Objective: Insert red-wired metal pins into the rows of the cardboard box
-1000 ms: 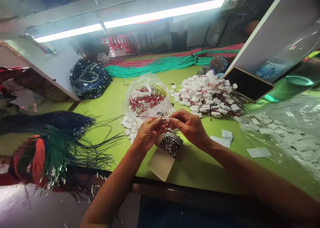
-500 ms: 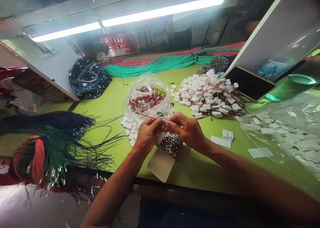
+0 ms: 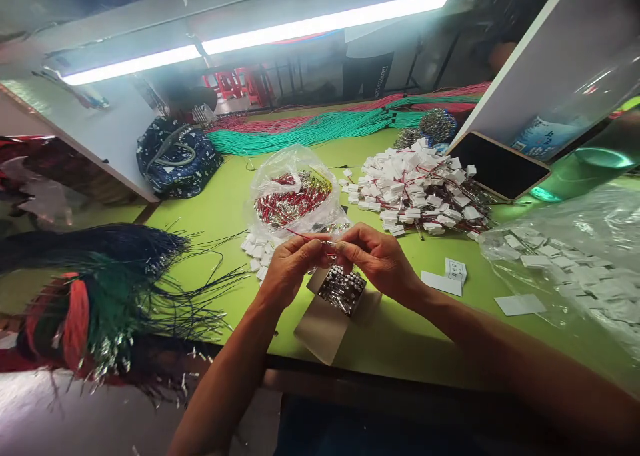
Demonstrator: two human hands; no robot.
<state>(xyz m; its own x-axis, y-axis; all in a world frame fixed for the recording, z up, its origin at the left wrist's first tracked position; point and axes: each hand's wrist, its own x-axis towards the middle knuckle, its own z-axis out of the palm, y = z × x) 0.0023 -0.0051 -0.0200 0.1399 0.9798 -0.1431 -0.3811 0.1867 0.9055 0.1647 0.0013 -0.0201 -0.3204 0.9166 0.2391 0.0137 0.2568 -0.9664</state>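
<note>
**My Hands Pinch a Red Wire**

My left hand [image 3: 289,269] and my right hand [image 3: 376,259] are both closed in a tight pinch, and they nearly touch. They hold a thin red wire [image 3: 311,237] up above the table. There is a tiny shiny bit at the pinch, but it is too small to tell what it is. Right under my hands is a pile of small metal pins [image 3: 343,291] on a piece of brown card [image 3: 320,329]. Behind them is a clear plastic bag [image 3: 293,189] of red wires. A big heap of white plugs [image 3: 415,189] lies to the right on the green table [image 3: 400,329].
</note>
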